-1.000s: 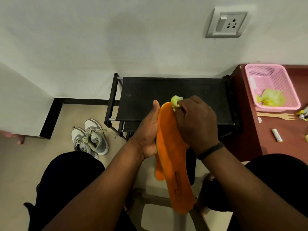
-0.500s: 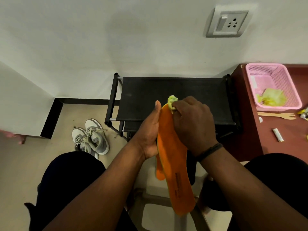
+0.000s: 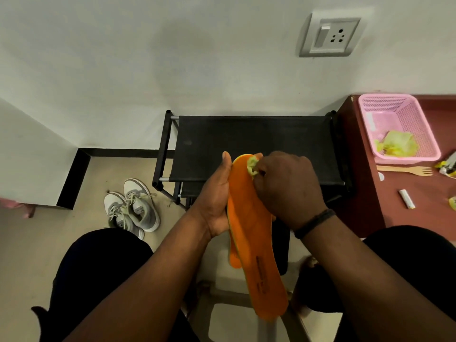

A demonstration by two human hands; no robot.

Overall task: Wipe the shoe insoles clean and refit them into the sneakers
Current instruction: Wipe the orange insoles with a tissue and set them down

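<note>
An orange insole (image 3: 256, 248) stands nearly upright in front of me, toe end up. My left hand (image 3: 216, 201) holds it from the left, thumb along its edge. A second orange insole (image 3: 234, 261) peeks out behind the first one. My right hand (image 3: 287, 191) grips a small yellow-green cloth (image 3: 252, 164) and presses it on the toe end of the front insole. A pair of grey and white sneakers (image 3: 133, 208) stands on the floor to the left, apart from both hands.
A black shoe rack (image 3: 251, 141) stands against the wall behind the hands. On the right, a dark red table (image 3: 394, 206) carries a pink basket (image 3: 394, 114) with another yellow-green cloth (image 3: 397, 144), a wooden fork (image 3: 407, 170) and a small white tube (image 3: 406, 199).
My right hand with the cloth has slid slightly along the toe end of the insole. The left hand and the insoles stay about where they were.
</note>
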